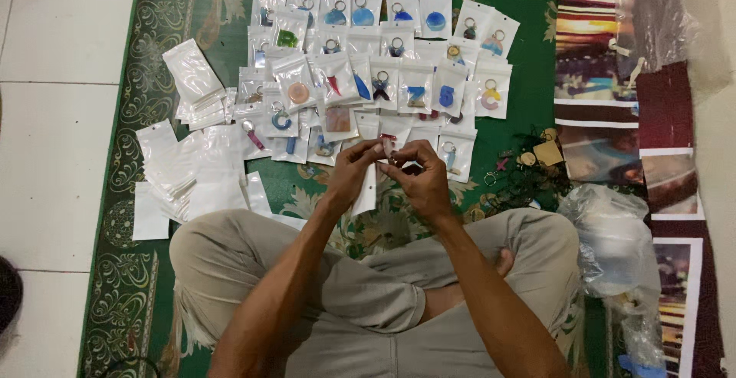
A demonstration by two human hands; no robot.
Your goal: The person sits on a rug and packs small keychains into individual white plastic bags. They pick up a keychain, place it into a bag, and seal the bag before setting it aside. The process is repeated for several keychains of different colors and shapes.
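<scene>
A small keychain (389,153) sits pinched between the fingertips of both hands, held over the lap just in front of the rows of filled bags; it is too small to make out its shape. A clear pouch (366,190) hangs down from the same grip, beneath the left hand (349,172). The left hand is clenched on the pouch's top edge and the keychain; the right hand (424,179) grips the keychain from the other side, fingers curled tight.

The likeliest slip is the keychain dropping from such a fine pinch; it would land on the patterned green rug (529,10), where a small piece could be hard to spot. The pouch, held only at its top, could fold or slide free if either hand loosens.

Just beyond the hands lie the packed bags (383,64), overlapping closely, so a dropped piece or a careless reach could shuffle the rows. The empty pouches (188,167) to the left are heaped loosely and would scatter easily. The loose keychain parts (529,167) to the right look tangled.
</scene>
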